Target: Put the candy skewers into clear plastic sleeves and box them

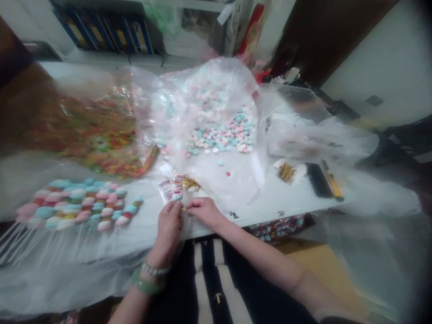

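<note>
Because the small clear packet (177,191) seems held only by its near end, just above the white table (263,211) close to the front edge, an uneven pinch could let that end spread and its contents slip out. The left hand (170,220) is closed around this end, thumb and fingers together; the right hand (206,212) pinches what looks like a thin gold strip (185,209) right beside it. If that strip were twisted too hard, it might nick the thin film; if too loosely, it would probably slide off.

The packet looks see-through and glossy, with reddish and pale blue patches showing, though blur hides whether these are print or sweets. A printed piece (165,190) leans out on its left, and whether it is part of the packet cannot be told. Just beyond lie loose gold ties (191,183), near enough that a stray knuckle could scatter them.

Farther out, pastel sweets (222,137) spread over clear plastic sheeting, and to the left skewered pink, blue and white sweets (74,202) lie in a row, their white sticks pointing toward the person.
</note>
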`<state>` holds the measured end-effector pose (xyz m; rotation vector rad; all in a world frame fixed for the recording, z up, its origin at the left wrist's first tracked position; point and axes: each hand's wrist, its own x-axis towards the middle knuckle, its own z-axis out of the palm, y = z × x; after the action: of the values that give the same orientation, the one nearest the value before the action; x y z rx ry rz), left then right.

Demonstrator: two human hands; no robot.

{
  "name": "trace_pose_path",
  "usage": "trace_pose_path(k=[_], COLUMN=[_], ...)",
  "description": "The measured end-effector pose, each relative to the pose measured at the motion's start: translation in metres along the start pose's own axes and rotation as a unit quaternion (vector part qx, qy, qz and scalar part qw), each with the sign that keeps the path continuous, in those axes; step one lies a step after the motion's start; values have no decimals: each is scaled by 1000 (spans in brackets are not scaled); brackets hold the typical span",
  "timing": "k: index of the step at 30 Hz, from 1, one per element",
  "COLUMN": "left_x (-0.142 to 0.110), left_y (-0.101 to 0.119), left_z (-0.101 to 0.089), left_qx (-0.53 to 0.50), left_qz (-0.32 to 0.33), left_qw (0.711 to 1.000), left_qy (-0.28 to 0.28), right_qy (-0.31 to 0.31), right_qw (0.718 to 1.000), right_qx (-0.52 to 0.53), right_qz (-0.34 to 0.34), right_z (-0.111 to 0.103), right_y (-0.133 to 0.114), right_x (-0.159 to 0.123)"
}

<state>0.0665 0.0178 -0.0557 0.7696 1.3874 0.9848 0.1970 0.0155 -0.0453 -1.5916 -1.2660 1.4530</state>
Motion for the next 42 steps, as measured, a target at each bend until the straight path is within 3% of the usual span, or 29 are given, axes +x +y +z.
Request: trace_pose_path(k=[4,7,11,19,24,26,29,32,36,42], left_x=[2,3,3,-2,-1,3,9,13,10,-1], left_y=[9,12,8,-1,-1,1,4,7,6,4], left_z=[1,-2,-2,10,20,20,13,7,12,22], left_qx=[-62,-60,-46,-23,-46,-61,-77,-70,-51,-27], left_qz=[-59,-102,-124,-132,-128,-129,-129,-128,-144,-152], left_qw=[996,992,989,984,987,987,987,988,985,982], left_qy=[-34,-48,-67,-116,-87,-75,-56,-51,-82,-107], right_qy=[30,84,61,95,93,110,140,128,95,114], right_qw=[999,990,976,986,969,972,981,991,989,985], right_qx=[-16,-79,-123,-118,-186,-168,-121,-16,99,-34], right_qz=[-7,-79,-166,-72,-132,-125,-56,-16,-59,-123], right_z=[-8,-11,-5,-9,-11,-10,-13,-19,-20,-15], right_y=[2,-1,-5,3,2,4,9,10,3,9], right_x=[0,-6,-9,-3,-10,-11,-10,-9,-10,-7])
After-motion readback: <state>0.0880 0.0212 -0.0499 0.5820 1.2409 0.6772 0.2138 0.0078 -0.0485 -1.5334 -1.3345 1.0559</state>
